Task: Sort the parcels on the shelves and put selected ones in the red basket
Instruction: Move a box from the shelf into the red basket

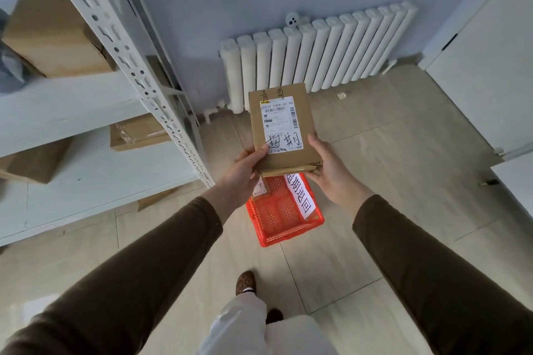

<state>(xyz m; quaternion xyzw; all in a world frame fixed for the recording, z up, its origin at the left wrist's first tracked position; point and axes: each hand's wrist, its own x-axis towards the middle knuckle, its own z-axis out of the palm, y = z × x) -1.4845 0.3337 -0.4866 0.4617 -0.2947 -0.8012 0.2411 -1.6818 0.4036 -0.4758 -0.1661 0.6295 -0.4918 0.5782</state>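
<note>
A: Where is the parcel (284,127) seen?

B: Centre of view, held flat in the air above the far end of the red basket (284,217). It's a brown cardboard pkg w/ a white shipping label and black handwriting on top.

A: How is it gripped?

B: By both hands at its near end. The left hand (245,170) is clamped on the near-left corner, thumb laid over the label. The right hand (331,170) is cupped under the near-right corner, fingers hidden beneath, thumb along the right edge. Both are closed on the box.

A: What's noted in the basket?

B: It's set on the tiled floor (375,181), below the hands. A small cardboard parcel w/ a label (261,189) is seen in its far-left part, mostly hidden by the left hand. A white paper sign (300,196) w/ black characters is fixed along the right rim. The rest of the mesh bottom is bare.

A: And the shelves?

B: A white metal rack (121,46) is seen at left. One big carton (54,34) is on the upper level, w/ a grey bag (11,69) just beside it at far left. Two cartons (138,132) are on the level below, and one more box edge is glimpsed on the lowest level. A white radiator (317,52) is mounted on the far wall.
</note>
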